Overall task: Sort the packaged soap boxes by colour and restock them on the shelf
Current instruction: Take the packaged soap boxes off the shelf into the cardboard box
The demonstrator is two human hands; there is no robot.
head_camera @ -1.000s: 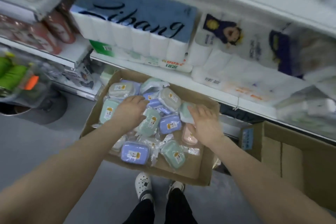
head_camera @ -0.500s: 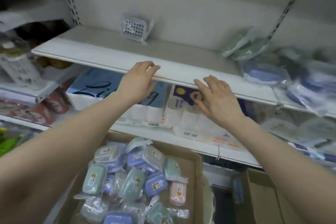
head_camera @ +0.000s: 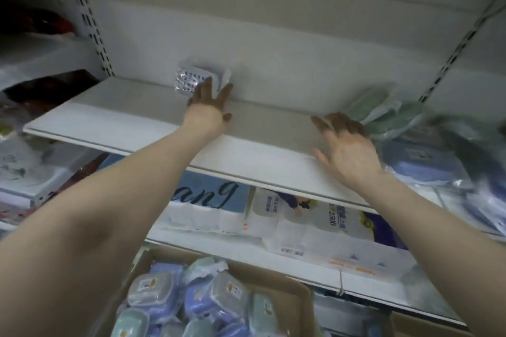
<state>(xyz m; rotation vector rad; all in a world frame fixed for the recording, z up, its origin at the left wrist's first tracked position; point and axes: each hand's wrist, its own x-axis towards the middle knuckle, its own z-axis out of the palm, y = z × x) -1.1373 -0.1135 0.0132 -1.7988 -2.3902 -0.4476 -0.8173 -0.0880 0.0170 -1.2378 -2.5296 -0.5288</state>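
— Where do the soap boxes stand, starting at the left?

— One pale soap box [head_camera: 189,81] in crinkled film sits alone at the back of the shelf [head_camera: 131,123], against the rear panel. The person's left hand [head_camera: 209,109] reaches to it, its fingers [head_camera: 207,87] straight and spread, the tips seeming just to touch the wrap; nothing is gripped.

— And the stock to be sorted?

— Below, in the carton [head_camera: 298,293], the loose soap boxes [head_camera: 219,293] lie heaped, green and blue mixed.

— The other hand?

— The right hand [head_camera: 346,149] hovers over the shelf's front half, fingers apart and holding nothing, just beside the green soap boxes [head_camera: 383,107], which lean in a slumped row. Further right lie the blue soap boxes [head_camera: 421,164], blurred.

— How would such a box handle?

— Light, most likely: a small hard plastic shell, stiff enough to squeeze. The film is the trouble. It looks loose and slick, so a pinch on the wrap alone may slide or tear. Better to span the shell across its short sides, thumb opposite fingers.

— Any risk on the shelf?

— Leaning boxes probably topple at a nudge, so each is best set flat or pressed against its neighbour.
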